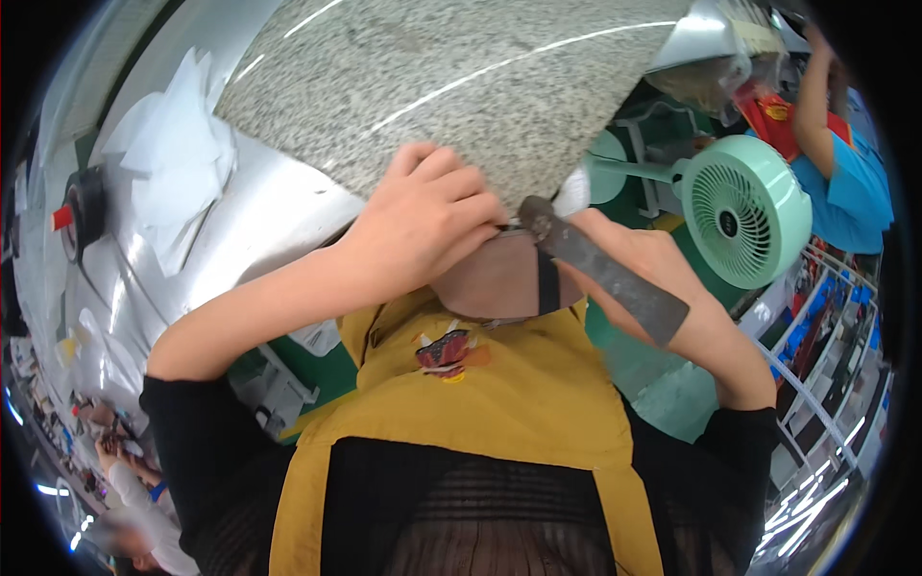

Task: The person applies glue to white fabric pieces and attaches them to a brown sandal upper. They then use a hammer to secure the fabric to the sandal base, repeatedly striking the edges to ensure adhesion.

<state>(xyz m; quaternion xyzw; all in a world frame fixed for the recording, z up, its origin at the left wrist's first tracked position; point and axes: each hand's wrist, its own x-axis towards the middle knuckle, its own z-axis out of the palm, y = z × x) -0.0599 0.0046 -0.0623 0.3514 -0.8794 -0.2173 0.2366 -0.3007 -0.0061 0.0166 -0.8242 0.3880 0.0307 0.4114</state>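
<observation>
Head view. Left hand (423, 216): fingers curled shut at the edge of a speckled grey sheet (451, 86), pinching a dark strap (547, 283) beside it. Right hand (639, 264): closed round the handle of a flat, dark-stained metal blade (600, 271), whose tip meets the sheet's edge. Yellow apron (480, 403) below. Green fan (744, 211) to the right; white papers (182, 163) on the metal worktop (279, 211) to the left.

Showing here are 2 hands, the left hand (423, 221) and the right hand (639, 264), 1 dark flat metal tool (605, 274), 1 green fan (744, 211), 1 yellow apron (499, 403) and 1 speckled grey slab (451, 82).
</observation>
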